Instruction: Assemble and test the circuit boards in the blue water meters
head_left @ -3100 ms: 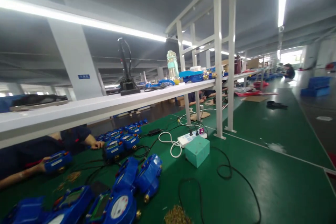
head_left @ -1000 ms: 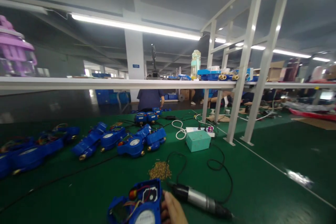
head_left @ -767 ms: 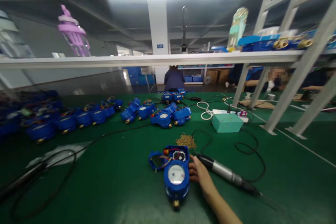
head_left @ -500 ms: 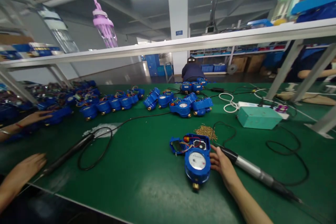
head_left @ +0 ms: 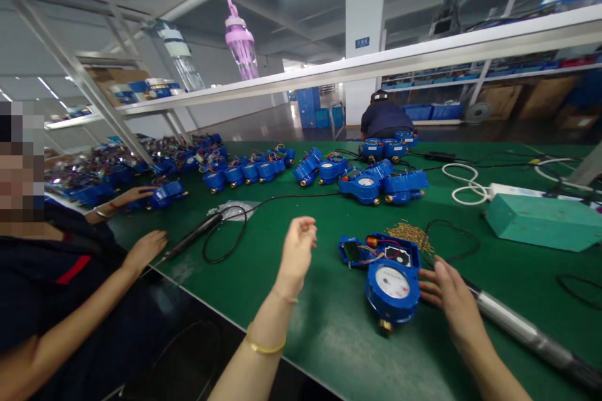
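Note:
A blue water meter [head_left: 393,285] lies on the green table with its round dial up and a brass fitting toward me. Its lid [head_left: 352,252] hangs open on the left, joined by thin wires. My right hand [head_left: 449,294] rests at the meter's right side, fingers stretched out and touching or very near the casing. A silver and black electric screwdriver [head_left: 522,326] lies beyond that hand, partly hidden by it. In the air left of the meter is my left hand [head_left: 297,250], its fingers loosely bent and slightly blurred, with nothing visible in it.
Small brass screws [head_left: 409,237] are heaped behind the meter. More blue meters [head_left: 367,183] stand in rows farther back. A green box [head_left: 540,220] sits at right. At left, a co-worker's hands [head_left: 147,249] are near a meter and a black screwdriver [head_left: 195,235]. A shelf [head_left: 329,76] spans above.
My left arm has come into view, its hand raised left of the meter. The view has swung left, showing more of the co-worker. My right hand stays beside the meter.

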A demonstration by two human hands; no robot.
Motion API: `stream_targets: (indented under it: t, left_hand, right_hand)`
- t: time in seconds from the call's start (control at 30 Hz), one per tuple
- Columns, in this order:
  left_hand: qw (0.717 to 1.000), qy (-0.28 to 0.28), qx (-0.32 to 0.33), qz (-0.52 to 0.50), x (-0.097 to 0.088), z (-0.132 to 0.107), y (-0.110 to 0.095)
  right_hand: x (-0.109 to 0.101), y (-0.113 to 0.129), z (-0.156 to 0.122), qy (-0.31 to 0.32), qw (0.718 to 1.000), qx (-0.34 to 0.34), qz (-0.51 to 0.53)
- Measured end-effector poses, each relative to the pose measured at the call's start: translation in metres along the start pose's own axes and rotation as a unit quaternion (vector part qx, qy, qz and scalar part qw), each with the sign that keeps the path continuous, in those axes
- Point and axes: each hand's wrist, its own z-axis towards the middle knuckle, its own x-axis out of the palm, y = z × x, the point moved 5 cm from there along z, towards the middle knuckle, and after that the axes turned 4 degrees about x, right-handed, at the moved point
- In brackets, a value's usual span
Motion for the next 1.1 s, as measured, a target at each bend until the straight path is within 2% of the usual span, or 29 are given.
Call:
stream_targets:
  t: [0.1, 0.17, 0.23, 0.3, 0.47, 0.6, 0.7, 0.8, 0.87, 0.93, 1.0, 1.07, 1.1]
  left_hand:
    - [0.993, 0.08, -0.044, 0.072, 0.026, -0.001, 0.028]
    - [0.985, 0.13, -0.051, 0.099, 0.047, 0.0, 0.041]
    - [0.978, 0.17, -0.044, 0.116, 0.063, 0.003, 0.048]
    - [0.971, 0.199, -0.033, 0.131, 0.07, 0.01, 0.048]
    - [0.956, 0.23, 0.036, 0.18, 0.061, 0.028, 0.023]
    - [0.932, 0.235, 0.148, 0.233, 0.061, 0.03, -0.016]
    - [0.901, 0.229, 0.245, 0.275, 0.068, 0.021, -0.049]
    - [0.864, 0.219, 0.322, 0.318, 0.075, 0.009, -0.076]
    - [0.841, 0.21, 0.36, 0.344, 0.077, 0.002, -0.088]
    - [0.821, 0.196, 0.392, 0.366, 0.079, -0.004, -0.096]
    - [0.802, 0.182, 0.421, 0.382, 0.081, -0.008, -0.101]
    - [0.785, 0.166, 0.451, 0.39, 0.084, -0.013, -0.106]
    - [0.778, 0.156, 0.467, 0.389, 0.085, -0.015, -0.109]
  right_hand:
    - [0.008, 0.008, -0.002, 0.004, 0.998, 0.014, -0.064]
    - [0.013, 0.012, -0.003, 0.014, 0.995, 0.021, -0.093]
    - [0.016, 0.015, -0.003, 0.035, 0.994, 0.029, -0.1]
    - [0.018, 0.017, -0.004, 0.064, 0.993, 0.039, -0.095]
    - [0.015, 0.017, -0.021, 0.116, 0.988, 0.05, -0.085]
    - [0.01, 0.006, -0.043, 0.146, 0.982, 0.078, -0.088]
    - [-0.001, 0.003, -0.04, 0.147, 0.979, 0.064, -0.126]
    - [-0.014, 0.02, -0.02, 0.099, 0.973, -0.026, -0.208]
    - [-0.015, 0.045, -0.009, 0.062, 0.959, -0.126, -0.247]
    - [-0.001, 0.072, -0.006, 0.067, 0.922, -0.247, -0.29]
    - [0.022, 0.092, -0.008, 0.109, 0.87, -0.361, -0.318]
    - [0.043, 0.102, -0.011, 0.153, 0.828, -0.437, -0.318]
    - [0.05, 0.104, -0.012, 0.168, 0.815, -0.456, -0.315]
